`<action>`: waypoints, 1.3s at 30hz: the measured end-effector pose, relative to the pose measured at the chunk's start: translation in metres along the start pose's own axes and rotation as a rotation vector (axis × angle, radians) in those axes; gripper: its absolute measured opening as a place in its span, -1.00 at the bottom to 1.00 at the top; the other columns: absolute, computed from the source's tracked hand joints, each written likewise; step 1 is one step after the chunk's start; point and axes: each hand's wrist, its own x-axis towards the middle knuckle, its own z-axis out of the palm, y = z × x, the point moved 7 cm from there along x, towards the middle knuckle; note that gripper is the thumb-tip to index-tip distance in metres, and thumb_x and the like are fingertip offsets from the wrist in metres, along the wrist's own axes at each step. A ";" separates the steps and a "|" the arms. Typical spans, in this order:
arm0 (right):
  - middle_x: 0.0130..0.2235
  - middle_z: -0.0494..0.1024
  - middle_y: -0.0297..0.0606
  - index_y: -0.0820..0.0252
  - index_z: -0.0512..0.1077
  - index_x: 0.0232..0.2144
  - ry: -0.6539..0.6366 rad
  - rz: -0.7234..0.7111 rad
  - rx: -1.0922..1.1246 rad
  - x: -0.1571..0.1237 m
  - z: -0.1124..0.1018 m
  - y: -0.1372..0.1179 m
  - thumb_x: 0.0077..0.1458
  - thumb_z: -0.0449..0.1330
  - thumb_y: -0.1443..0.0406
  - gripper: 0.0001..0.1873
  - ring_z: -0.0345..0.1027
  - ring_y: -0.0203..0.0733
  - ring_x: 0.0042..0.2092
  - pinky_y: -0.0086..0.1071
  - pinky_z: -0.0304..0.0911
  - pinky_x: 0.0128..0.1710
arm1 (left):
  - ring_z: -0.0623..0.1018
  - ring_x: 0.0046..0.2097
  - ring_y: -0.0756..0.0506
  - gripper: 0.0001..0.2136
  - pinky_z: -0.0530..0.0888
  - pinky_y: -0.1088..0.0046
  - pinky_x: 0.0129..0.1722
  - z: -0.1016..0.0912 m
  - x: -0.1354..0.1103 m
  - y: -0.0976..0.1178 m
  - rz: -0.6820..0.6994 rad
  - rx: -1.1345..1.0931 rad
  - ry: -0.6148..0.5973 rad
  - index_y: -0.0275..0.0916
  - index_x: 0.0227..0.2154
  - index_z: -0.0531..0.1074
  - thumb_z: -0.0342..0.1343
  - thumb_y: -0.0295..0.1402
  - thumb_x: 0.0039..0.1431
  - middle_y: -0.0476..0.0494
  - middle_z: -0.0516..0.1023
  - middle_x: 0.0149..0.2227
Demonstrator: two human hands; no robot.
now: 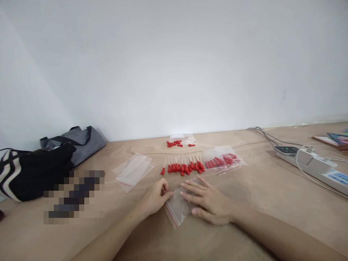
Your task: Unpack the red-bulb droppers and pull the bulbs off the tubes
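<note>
A clear zip bag [178, 208] with a red line along its mouth lies flat on the table before me. My right hand [210, 201] rests on its right part with fingers spread and stretched out. At the bag's upper left edge, my left hand [157, 195] is closed, thumb and curled fingers pinching the plastic. Just beyond both hands lies a row of droppers [182, 167] with red bulbs toward me and thin clear stems pointing away. Bags holding more red-bulbed droppers [224, 159] overlap to the right of that row.
Several flat zip bags [134, 170] lie to the left. Loose droppers [174, 144] and clear plastic sit near the wall. Left stand a black bag [49, 174] and a striped bag [89, 145], beside a blurred patch. A power strip [320, 170] with cables lies right.
</note>
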 end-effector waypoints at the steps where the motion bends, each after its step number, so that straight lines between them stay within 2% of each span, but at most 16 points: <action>1: 0.22 -0.10 -0.20 -0.03 -0.11 0.17 -0.040 -0.041 0.012 0.000 0.003 -0.005 0.14 -0.15 0.04 -0.44 -0.27 -0.07 0.23 0.09 -0.48 0.13 | 0.34 -0.49 -0.01 -0.86 0.21 0.51 -0.51 0.001 -0.001 0.001 0.006 0.010 0.001 -0.21 -0.56 0.20 0.03 -0.28 -0.09 0.06 0.33 -0.58; 5: 0.23 -0.13 -0.24 -0.19 0.06 0.09 -0.155 -0.120 0.043 -0.004 0.008 -0.012 0.07 -0.07 -0.02 -0.48 -0.29 0.04 0.22 0.21 -0.45 0.07 | 0.38 -0.41 -0.04 -0.92 0.25 0.48 -0.43 0.004 -0.003 0.000 0.065 0.032 0.008 -0.21 -0.52 0.24 -0.01 -0.33 -0.03 0.01 0.39 -0.50; 8: 0.21 -0.02 -0.23 -0.14 0.16 0.05 -0.136 -0.106 0.049 -0.002 0.002 -0.014 0.09 -0.08 -0.01 -0.53 -0.26 0.02 0.22 0.16 -0.42 0.09 | 0.40 -0.33 -0.06 -0.93 0.28 0.46 -0.35 0.007 -0.004 0.002 0.138 0.059 0.026 -0.21 -0.48 0.29 -0.03 -0.33 0.00 -0.03 0.41 -0.44; 12: 0.21 -0.03 -0.24 -0.10 0.05 0.11 -0.066 -0.180 0.066 0.002 -0.001 -0.033 0.11 -0.10 0.01 -0.48 -0.20 -0.04 0.21 0.13 -0.48 0.10 | 0.41 -0.28 -0.07 -0.94 0.30 0.43 -0.27 0.006 -0.005 0.006 0.168 0.061 0.046 -0.20 -0.46 0.32 -0.04 -0.38 0.01 -0.05 0.41 -0.39; 14: 0.21 -0.04 -0.24 -0.13 0.02 0.12 -0.095 -0.223 0.079 0.002 0.006 -0.040 0.10 -0.08 0.00 -0.47 -0.21 -0.03 0.21 0.17 -0.47 0.08 | 0.41 -0.28 -0.07 -0.91 0.30 0.42 -0.27 0.003 -0.006 0.007 0.149 0.064 0.053 -0.20 -0.45 0.33 -0.06 -0.36 0.03 -0.07 0.41 -0.38; 17: 0.21 -0.01 -0.26 -0.14 0.03 0.11 -0.110 -0.242 0.079 0.002 0.012 -0.043 0.10 -0.08 0.01 -0.49 -0.20 -0.05 0.21 0.14 -0.42 0.09 | 0.41 -0.38 -0.05 -0.87 0.30 0.46 -0.39 0.004 -0.009 0.001 0.039 0.029 0.001 -0.20 -0.39 0.33 0.01 -0.30 -0.02 -0.03 0.41 -0.41; 19: 0.20 0.02 -0.25 -0.10 0.05 0.11 -0.068 -0.252 0.075 0.002 0.010 -0.041 0.10 -0.06 0.02 -0.47 -0.11 -0.10 0.19 0.04 -0.34 0.13 | 0.38 -0.47 -0.02 -0.80 0.26 0.51 -0.49 0.007 -0.011 -0.005 -0.048 -0.032 -0.076 -0.21 -0.38 0.32 0.08 -0.28 -0.12 0.03 0.39 -0.50; 21: 0.16 0.12 -0.24 -0.01 0.12 0.09 0.023 -0.227 0.064 0.003 0.003 -0.034 0.10 -0.05 0.05 -0.50 0.00 -0.16 0.15 -0.11 -0.20 0.13 | 0.34 -0.52 0.01 -0.82 0.23 0.54 -0.54 0.008 -0.012 -0.008 -0.077 -0.111 -0.161 -0.23 -0.47 0.33 0.10 -0.26 -0.15 0.08 0.34 -0.59; 23: 0.08 0.26 -0.25 0.04 0.23 0.02 0.173 -0.142 0.032 0.002 -0.008 -0.020 0.12 -0.06 0.09 -0.56 0.10 -0.18 0.08 -0.20 -0.07 0.07 | 0.33 -0.54 0.02 -0.81 0.23 0.55 -0.56 0.000 -0.011 -0.008 -0.040 -0.192 -0.197 -0.24 -0.57 0.31 0.07 -0.20 -0.13 0.08 0.31 -0.63; 25: -0.03 0.38 -0.25 0.05 0.35 -0.08 0.365 -0.006 -0.029 -0.003 -0.023 0.002 0.13 -0.07 0.12 -0.63 0.18 -0.17 0.00 -0.20 -0.03 0.02 | 0.35 -0.53 0.01 -0.78 0.27 0.55 -0.55 -0.025 -0.004 -0.014 -0.001 -0.241 -0.108 -0.23 -0.58 0.30 0.04 -0.16 -0.10 0.06 0.33 -0.61; 27: -0.12 0.44 -0.24 0.05 0.42 -0.19 0.547 0.178 -0.105 -0.012 -0.038 0.029 0.13 -0.08 0.14 -0.66 0.21 -0.14 -0.07 -0.18 -0.04 -0.01 | 0.40 -0.49 -0.01 -0.79 0.32 0.53 -0.53 -0.063 0.006 -0.033 -0.044 -0.244 0.118 -0.23 -0.53 0.29 0.00 -0.18 -0.06 0.03 0.38 -0.56; 30: -0.21 0.46 -0.21 0.07 0.46 -0.30 0.701 0.551 -0.198 -0.031 -0.055 0.077 0.11 -0.09 0.11 -0.64 0.22 -0.09 -0.12 -0.13 -0.07 -0.05 | 0.45 -0.50 -0.01 -0.87 0.37 0.52 -0.47 -0.120 0.013 -0.081 -0.304 -0.063 0.496 -0.23 -0.48 0.26 -0.03 -0.27 -0.03 0.01 0.42 -0.55; 32: -0.21 0.44 -0.19 0.08 0.46 -0.31 0.722 0.787 -0.257 -0.045 -0.063 0.105 0.08 -0.09 0.11 -0.64 0.19 -0.04 -0.11 -0.09 -0.10 -0.07 | 0.47 -0.48 -0.05 -0.88 0.38 0.48 -0.44 -0.137 0.019 -0.104 -0.374 0.006 0.558 -0.24 -0.47 0.26 -0.04 -0.30 -0.02 -0.03 0.44 -0.55; 35: -0.19 0.40 -0.16 0.10 0.41 -0.22 0.672 1.039 -0.291 -0.059 -0.071 0.137 0.03 -0.06 0.12 -0.63 0.17 -0.01 -0.10 -0.10 -0.08 -0.11 | 0.48 -0.37 -0.17 -0.90 0.37 0.37 -0.35 -0.145 0.022 -0.123 -0.422 0.114 0.597 -0.25 -0.46 0.30 0.02 -0.35 -0.08 -0.09 0.46 -0.52; 37: -0.18 0.39 -0.13 0.14 0.39 -0.21 0.619 1.136 -0.308 -0.063 -0.074 0.151 0.01 -0.05 0.09 -0.61 0.17 0.00 -0.10 -0.10 -0.07 -0.12 | 0.45 -0.23 -0.24 -0.85 0.33 0.28 -0.26 -0.142 0.018 -0.125 -0.432 0.182 0.632 -0.25 -0.38 0.33 0.02 -0.37 -0.08 -0.17 0.48 -0.41; 39: -0.18 0.38 -0.09 0.18 0.39 -0.23 0.545 1.187 -0.321 -0.061 -0.075 0.160 -0.03 -0.03 0.03 -0.56 0.17 0.03 -0.09 -0.08 -0.06 -0.12 | 0.37 -0.10 -0.31 -0.77 0.27 0.18 -0.19 -0.137 0.011 -0.114 -0.408 0.308 0.719 -0.26 -0.26 0.34 -0.02 -0.33 -0.02 -0.27 0.44 -0.25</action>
